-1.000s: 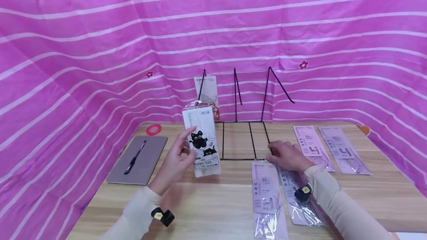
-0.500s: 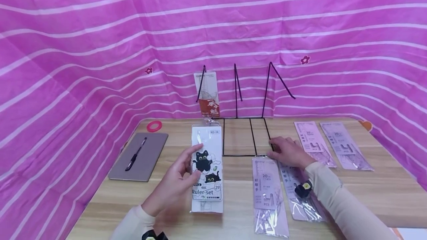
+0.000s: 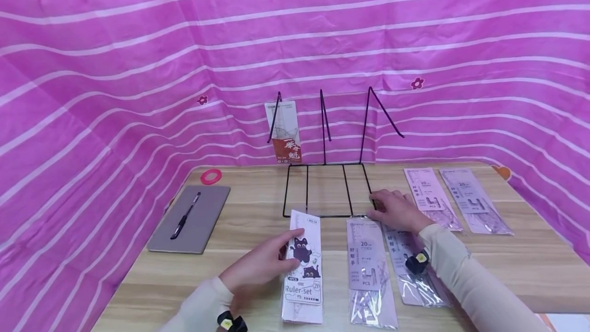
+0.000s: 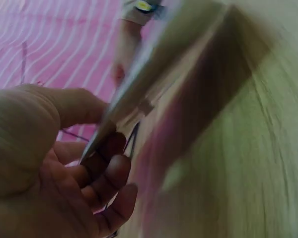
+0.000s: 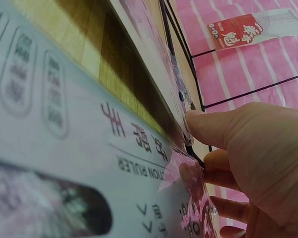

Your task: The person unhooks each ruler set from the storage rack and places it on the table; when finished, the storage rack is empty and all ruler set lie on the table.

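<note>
Left hand point(image 3: 260, 266) low at front, palm down, fingers point(image 3: 290, 235) stretched forward and to the right, thumb tucked under; left wrist view shows thumb point(image 4: 72, 106) above, fingers curled below. Cream sleeve, black wrist band. Right hand point(image 3: 397, 211) farther forward, palm down, fingers loosely bent and pointing left, forearm angled in from lower right, cream sleeve, black band.

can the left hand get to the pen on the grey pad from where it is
Probably yes. The left hand holds the cat ruler set on the table, and the pen lies in the open on the pad to its left, with only bare wood between.
</note>
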Motion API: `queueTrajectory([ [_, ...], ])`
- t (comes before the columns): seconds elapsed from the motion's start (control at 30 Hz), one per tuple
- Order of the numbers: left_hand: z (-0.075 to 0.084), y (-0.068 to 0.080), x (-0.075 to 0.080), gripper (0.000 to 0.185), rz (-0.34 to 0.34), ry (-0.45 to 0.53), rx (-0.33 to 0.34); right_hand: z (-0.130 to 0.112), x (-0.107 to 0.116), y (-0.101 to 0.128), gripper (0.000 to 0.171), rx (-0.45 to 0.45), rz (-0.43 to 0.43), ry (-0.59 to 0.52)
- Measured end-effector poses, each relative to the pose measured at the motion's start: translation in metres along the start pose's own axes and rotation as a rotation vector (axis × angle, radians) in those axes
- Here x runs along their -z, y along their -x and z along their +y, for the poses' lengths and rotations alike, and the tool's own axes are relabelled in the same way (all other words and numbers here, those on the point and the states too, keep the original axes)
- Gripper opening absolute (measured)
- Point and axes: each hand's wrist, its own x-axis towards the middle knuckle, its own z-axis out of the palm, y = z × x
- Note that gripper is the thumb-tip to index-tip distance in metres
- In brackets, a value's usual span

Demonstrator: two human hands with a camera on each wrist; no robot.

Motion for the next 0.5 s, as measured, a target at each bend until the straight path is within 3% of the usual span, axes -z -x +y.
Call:
queueTrajectory([
  [0.23,-0.003,-0.016,-0.010,0.068,-0.002,-0.185,-0.030,0.000,-0.002,0.000,0.058,0.008,0.008,0.000],
  [0.5,-0.006,-0.023,-0.009,0.063,-0.013,-0.492,-0.061,0.002,-0.001,0.000,0.059,0.011,0.021,0.008],
])
